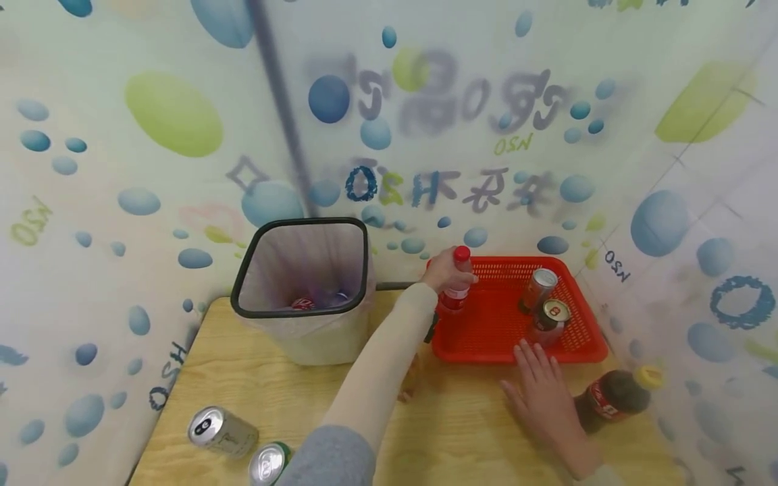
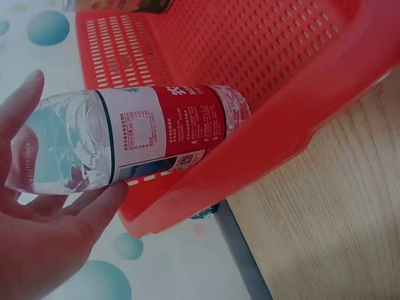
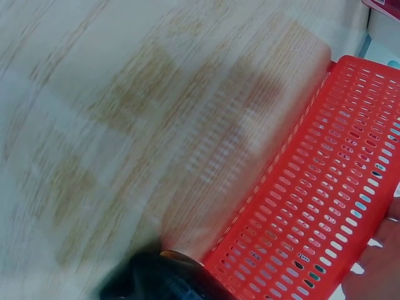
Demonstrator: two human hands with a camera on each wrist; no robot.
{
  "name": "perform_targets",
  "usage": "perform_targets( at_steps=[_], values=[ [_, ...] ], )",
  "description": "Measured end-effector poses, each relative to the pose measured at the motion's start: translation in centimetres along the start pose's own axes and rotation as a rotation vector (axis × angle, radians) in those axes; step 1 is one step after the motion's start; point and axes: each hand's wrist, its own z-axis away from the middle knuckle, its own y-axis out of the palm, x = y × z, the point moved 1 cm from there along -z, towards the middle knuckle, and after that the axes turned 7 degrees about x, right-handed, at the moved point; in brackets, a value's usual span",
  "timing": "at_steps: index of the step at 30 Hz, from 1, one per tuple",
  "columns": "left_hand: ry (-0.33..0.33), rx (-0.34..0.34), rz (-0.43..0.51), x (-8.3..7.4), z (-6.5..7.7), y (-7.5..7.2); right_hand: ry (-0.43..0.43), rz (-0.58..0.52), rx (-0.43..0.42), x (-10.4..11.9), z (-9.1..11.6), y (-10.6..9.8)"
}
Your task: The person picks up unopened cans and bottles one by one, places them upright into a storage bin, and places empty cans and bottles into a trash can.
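My left hand [image 1: 446, 271] grips a clear plastic water bottle [image 2: 169, 134] with a red cap and a red and white label. The bottle stands upright at the left end of a red perforated basket [image 1: 480, 331]; in the left wrist view its base overlaps the basket's wall. Fingers and thumb wrap round the bottle's upper part. My right hand [image 1: 541, 398] lies at the basket's front rim with straight fingers, just in front of two drink cans [image 1: 539, 289] inside. In the right wrist view, those fingers [image 3: 378, 269] touch the rim.
A cola bottle [image 1: 614, 399] with a yellow cap is right of my right hand. Left of the basket stands a lined bin [image 1: 322, 337] holding some drink containers. A silver can [image 1: 223, 432] and a green-rimmed can [image 1: 269, 464] are at the table's front left. Patterned curtains enclose the table.
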Motion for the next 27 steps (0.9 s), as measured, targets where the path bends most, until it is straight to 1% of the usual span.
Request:
perform_targets(
  at_steps=[3, 8, 10, 13, 15, 17, 18, 20, 22, 24, 27],
  values=[
    [-0.026, 0.016, -0.028, -0.3, 0.2, 0.2, 0.014, -0.016, 0.017, 0.2, 0.2, -0.1],
    [-0.103, 0.019, -0.062, -0.8, 0.4, 0.4, 0.036, -0.004, 0.045, 0.1, 0.2, 0.0],
    [-0.132, 0.015, -0.058, -1.0, 0.7, 0.5, 0.039, -0.001, 0.054, 0.0, 0.2, 0.0],
    [-0.139, 0.019, -0.074, -1.1, 1.1, 0.5, 0.035, -0.001, 0.058, 0.0, 0.0, 0.1],
    [-0.133, 0.018, -0.053, -1.2, 1.6, 0.2, 0.027, 0.001, 0.051, 0.0, -0.3, 0.2],
    [-0.107, 0.019, -0.054, -1.5, 2.2, 0.0, 0.026, 0.0, 0.048, 0.0, -0.3, 0.3],
    [-0.101, 0.017, -0.037, -1.7, 2.5, -0.1, 0.028, -0.003, 0.049, -0.1, -0.3, 0.3],
    [-0.069, 0.015, -0.031, -2.1, 3.2, -0.3, 0.028, -0.005, 0.048, -0.2, -0.1, 0.3],
    [-0.037, 0.015, -0.043, -2.3, 3.9, -0.5, 0.03, -0.012, 0.059, -0.1, 0.0, 0.4],
    [-0.025, 0.014, -0.046, -2.5, 4.6, -0.7, 0.032, -0.02, 0.066, 0.0, 0.1, 0.4],
    [0.008, 0.021, -0.083, -2.6, 5.6, -0.9, 0.041, -0.029, 0.079, 0.0, 0.1, 0.3]
  ],
)
